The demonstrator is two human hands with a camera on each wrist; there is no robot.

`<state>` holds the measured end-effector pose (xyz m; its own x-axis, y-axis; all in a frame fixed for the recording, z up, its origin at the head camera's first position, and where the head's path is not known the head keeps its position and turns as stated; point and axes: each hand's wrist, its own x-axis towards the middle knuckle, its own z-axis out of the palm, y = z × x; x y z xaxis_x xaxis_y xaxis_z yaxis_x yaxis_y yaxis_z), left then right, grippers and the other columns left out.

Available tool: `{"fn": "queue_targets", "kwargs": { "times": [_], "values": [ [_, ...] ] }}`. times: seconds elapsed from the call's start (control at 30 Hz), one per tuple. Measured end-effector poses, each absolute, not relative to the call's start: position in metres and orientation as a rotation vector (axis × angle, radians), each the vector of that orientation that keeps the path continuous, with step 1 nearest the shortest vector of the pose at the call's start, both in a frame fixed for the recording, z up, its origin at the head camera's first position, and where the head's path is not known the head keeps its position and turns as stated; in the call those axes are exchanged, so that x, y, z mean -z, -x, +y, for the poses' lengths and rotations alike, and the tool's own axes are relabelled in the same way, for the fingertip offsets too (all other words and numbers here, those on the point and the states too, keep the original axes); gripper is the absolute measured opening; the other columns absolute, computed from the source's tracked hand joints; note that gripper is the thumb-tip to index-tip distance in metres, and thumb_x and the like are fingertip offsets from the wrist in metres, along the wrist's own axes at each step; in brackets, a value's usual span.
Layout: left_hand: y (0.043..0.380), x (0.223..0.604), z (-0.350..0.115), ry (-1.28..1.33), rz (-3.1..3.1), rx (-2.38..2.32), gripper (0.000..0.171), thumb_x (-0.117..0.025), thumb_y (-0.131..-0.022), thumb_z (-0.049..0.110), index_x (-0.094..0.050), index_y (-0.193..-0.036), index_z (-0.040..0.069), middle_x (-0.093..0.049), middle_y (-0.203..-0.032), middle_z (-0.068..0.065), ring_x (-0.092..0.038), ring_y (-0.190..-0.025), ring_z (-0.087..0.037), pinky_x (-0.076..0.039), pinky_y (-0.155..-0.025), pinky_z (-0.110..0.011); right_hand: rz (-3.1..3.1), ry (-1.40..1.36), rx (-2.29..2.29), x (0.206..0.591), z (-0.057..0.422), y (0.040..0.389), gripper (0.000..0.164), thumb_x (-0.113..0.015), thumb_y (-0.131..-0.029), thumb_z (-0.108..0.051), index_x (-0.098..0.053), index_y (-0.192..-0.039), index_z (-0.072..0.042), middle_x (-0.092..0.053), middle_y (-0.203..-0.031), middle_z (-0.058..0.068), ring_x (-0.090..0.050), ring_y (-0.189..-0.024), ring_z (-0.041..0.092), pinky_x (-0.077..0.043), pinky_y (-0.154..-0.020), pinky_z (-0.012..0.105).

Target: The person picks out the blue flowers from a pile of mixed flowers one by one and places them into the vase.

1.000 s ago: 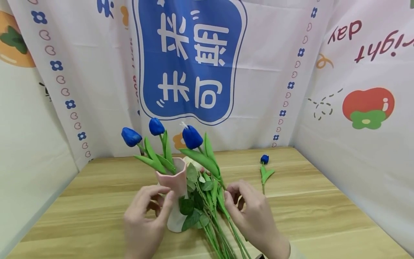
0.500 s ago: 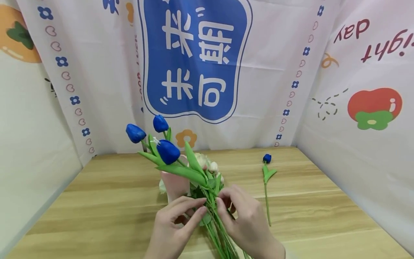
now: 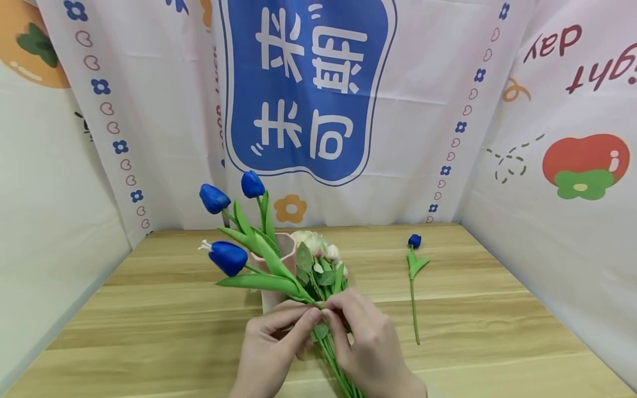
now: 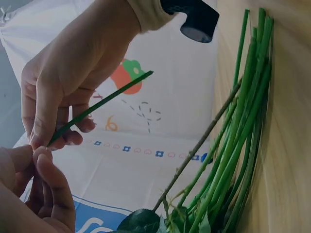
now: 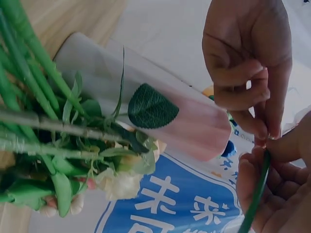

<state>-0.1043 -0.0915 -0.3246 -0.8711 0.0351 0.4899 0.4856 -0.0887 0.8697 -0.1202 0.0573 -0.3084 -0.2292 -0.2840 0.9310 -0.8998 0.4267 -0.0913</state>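
A blue tulip (image 3: 228,258) lies at a slant across the front of the vase, its head to the left and its two leaves below. Thumb and fingertips of my left hand (image 3: 278,344) pinch its stem just under the leaves. Right beside them, my right hand (image 3: 365,340) pinches the same stem. The cut end of the green stem (image 4: 102,103) sticks out past the right hand in the left wrist view. Behind the held flower stands a pink and white vase (image 5: 184,104). Two other blue tulips (image 3: 214,199) lean out of its mouth.
Right of the vase lies a bunch of white and cream flowers (image 3: 308,242) with long green stems (image 4: 243,141) running toward the front edge. A single small blue tulip (image 3: 414,241) lies farther right on the wooden table (image 3: 478,309). Printed cloth (image 3: 418,138) hangs behind and at the sides.
The held tulip has swung left and down, from upright to slanting across the vase. My left hand has come over from beside the vase to the right hand and now pinches the stem too.
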Motion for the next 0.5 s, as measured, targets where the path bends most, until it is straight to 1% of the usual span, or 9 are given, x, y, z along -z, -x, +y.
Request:
{"fn": "queue_targets", "kwargs": {
  "times": [0.13, 0.23, 0.37, 0.5],
  "values": [
    [0.111, 0.335, -0.091, 0.526, -1.826, 2.015, 0.01, -0.062, -0.083, 0.002, -0.071, -0.088, 0.002, -0.06, -0.077, -0.011, -0.048, -0.047, -0.017, -0.044, -0.037, -0.027, -1.713, -0.998, -0.888, 0.309, 0.051, 0.117, 0.008, -0.055, -0.088, -0.007, -0.058, -0.083, -0.001, -0.054, -0.076, 0.002, -0.047, -0.06, 0.004, -0.041, -0.051, 0.006],
    [0.113, 0.338, -0.091, 0.528, -1.778, 1.999, 0.011, -0.062, -0.082, 0.0, -0.07, -0.089, 0.0, -0.061, -0.078, -0.011, -0.046, -0.046, -0.016, -0.041, -0.035, -0.026, -1.659, -1.0, -0.909, 0.306, 0.048, 0.114, 0.011, -0.055, -0.089, -0.007, -0.059, -0.082, 0.001, -0.055, -0.075, 0.004, -0.048, -0.058, 0.006, -0.041, -0.051, 0.006],
    [0.112, 0.337, -0.091, 0.577, -1.687, 1.959, 0.012, -0.059, -0.082, -0.007, -0.069, -0.088, -0.004, -0.06, -0.075, -0.013, -0.044, -0.045, -0.014, -0.037, -0.032, -0.026, -1.621, -1.029, -0.913, 0.3, 0.045, 0.109, 0.014, -0.053, -0.09, -0.007, -0.059, -0.083, 0.003, -0.055, -0.074, 0.005, -0.048, -0.057, 0.006, -0.04, -0.051, 0.005],
    [0.107, 0.328, -0.089, 0.627, -1.569, 1.863, 0.015, -0.057, -0.079, -0.015, -0.067, -0.087, -0.008, -0.058, -0.071, -0.014, -0.043, -0.045, -0.012, -0.035, -0.031, -0.026, -1.623, -1.056, -0.912, 0.294, 0.044, 0.103, 0.014, -0.053, -0.09, -0.007, -0.06, -0.085, 0.004, -0.057, -0.076, 0.007, -0.049, -0.057, 0.006, -0.041, -0.052, 0.005]
  ]
}}
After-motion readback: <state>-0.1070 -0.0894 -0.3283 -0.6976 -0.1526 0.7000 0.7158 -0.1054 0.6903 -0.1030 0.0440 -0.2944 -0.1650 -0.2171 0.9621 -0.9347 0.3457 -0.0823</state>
